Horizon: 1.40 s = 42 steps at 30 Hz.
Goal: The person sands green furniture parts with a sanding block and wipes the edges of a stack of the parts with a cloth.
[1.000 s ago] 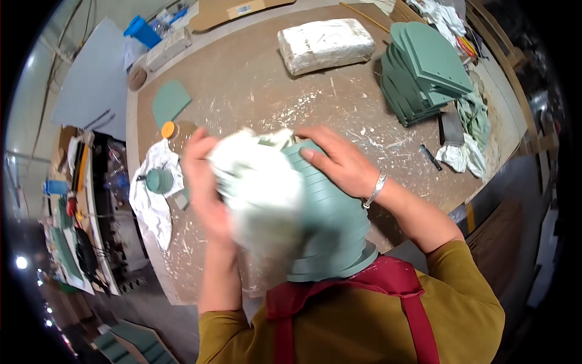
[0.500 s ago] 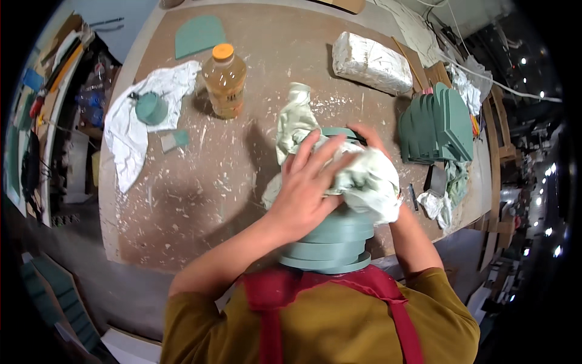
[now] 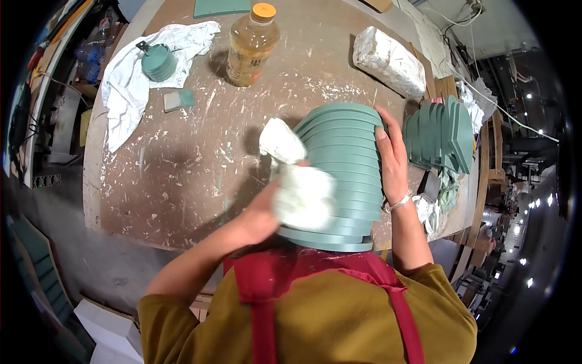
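Note:
A row of green curved-edge panels (image 3: 348, 161) stands pressed together right in front of my body, their rounded edges facing up. My left hand (image 3: 262, 211) grips a crumpled white cloth (image 3: 306, 197) against the left side of that row. Cloth and fingers are smeared by motion, and part of the cloth sticks out beyond the hand. Along the right side of the panels lies my right hand (image 3: 393, 161), fingers stretched out and touching their edges, with nothing held in it.
An orange-capped bottle (image 3: 251, 48) stands at the back. Left of it, a green round container (image 3: 159, 62) sits on a white rag (image 3: 127, 91), near a small two-tone block (image 3: 179, 101). A white wrapped block (image 3: 388, 60) and more green panels (image 3: 436, 133) are at the right.
My left hand has moved left and down with the cloth, uncovering the tops of the panels. My right hand has come off the cloth onto the panels' right side. The view has shifted.

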Each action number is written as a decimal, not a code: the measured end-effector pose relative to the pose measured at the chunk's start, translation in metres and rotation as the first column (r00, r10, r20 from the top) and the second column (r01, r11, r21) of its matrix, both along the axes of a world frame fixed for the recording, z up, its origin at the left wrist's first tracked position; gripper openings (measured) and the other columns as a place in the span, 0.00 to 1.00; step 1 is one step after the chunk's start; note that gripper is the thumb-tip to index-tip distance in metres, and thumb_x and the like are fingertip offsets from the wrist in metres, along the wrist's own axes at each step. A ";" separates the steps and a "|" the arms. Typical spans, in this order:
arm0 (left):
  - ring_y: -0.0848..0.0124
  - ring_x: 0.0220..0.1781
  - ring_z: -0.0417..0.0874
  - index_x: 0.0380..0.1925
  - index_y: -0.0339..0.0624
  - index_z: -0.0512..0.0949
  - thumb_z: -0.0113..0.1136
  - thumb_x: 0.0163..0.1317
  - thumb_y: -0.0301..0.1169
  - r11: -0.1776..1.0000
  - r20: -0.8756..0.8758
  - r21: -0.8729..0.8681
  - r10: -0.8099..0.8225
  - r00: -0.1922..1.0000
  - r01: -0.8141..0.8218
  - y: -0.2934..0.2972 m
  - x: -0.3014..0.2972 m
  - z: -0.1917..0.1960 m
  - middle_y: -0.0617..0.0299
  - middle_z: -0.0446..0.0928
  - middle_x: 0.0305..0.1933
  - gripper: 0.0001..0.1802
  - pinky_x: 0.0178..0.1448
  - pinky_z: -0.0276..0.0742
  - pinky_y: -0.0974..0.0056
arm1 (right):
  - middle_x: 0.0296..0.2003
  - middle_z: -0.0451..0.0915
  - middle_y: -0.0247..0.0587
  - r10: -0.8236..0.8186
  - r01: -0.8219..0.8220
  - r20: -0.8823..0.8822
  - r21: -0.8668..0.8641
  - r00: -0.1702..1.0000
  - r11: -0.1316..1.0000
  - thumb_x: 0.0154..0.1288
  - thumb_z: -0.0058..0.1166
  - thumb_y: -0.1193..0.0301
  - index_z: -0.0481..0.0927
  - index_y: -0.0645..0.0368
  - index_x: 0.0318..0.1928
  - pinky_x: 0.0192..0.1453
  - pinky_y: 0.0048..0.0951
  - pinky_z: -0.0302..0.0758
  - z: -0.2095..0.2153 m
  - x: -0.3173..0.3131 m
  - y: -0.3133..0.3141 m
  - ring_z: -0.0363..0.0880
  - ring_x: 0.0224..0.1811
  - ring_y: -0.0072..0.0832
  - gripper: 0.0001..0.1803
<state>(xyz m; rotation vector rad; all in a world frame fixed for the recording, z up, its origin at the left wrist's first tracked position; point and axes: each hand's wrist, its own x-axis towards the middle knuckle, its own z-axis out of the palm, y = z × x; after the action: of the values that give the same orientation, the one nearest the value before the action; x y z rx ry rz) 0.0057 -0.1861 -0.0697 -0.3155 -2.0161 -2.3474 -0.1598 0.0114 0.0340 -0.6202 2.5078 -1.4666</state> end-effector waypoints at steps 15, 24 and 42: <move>0.52 0.49 0.81 0.48 0.35 0.80 0.60 0.63 0.28 0.904 0.314 -0.043 0.417 0.853 -0.426 -0.030 0.040 0.008 0.49 0.81 0.45 0.15 0.57 0.74 0.57 | 0.58 0.75 0.41 -0.058 0.066 0.065 -0.114 0.996 0.991 0.78 0.45 0.63 0.68 0.64 0.67 0.66 0.27 0.67 -0.011 -0.005 0.007 0.71 0.59 0.25 0.24; 0.57 0.50 0.80 0.39 0.39 0.80 0.59 0.61 0.34 0.627 0.000 -0.773 0.148 0.989 -0.094 -0.038 0.032 0.002 0.52 0.78 0.47 0.11 0.56 0.75 0.52 | 0.59 0.74 0.40 -0.068 0.069 0.014 -0.076 0.998 0.995 0.78 0.46 0.64 0.69 0.63 0.66 0.67 0.26 0.65 -0.012 -0.003 0.011 0.70 0.60 0.25 0.23; 0.48 0.52 0.80 0.57 0.35 0.70 0.61 0.64 0.26 0.799 -0.272 -0.221 0.500 0.822 -0.559 0.003 -0.097 0.097 0.47 0.79 0.50 0.22 0.57 0.74 0.52 | 0.66 0.67 0.46 0.009 -0.001 0.032 -0.239 0.999 0.971 0.77 0.44 0.53 0.65 0.62 0.69 0.73 0.33 0.59 -0.022 -0.018 0.025 0.63 0.69 0.33 0.31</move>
<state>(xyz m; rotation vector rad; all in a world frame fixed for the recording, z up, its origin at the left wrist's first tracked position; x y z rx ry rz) -0.0912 -0.1826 0.0270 0.0223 -2.0114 -1.6164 -0.1774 0.0362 0.0125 -0.6330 2.3218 -1.7776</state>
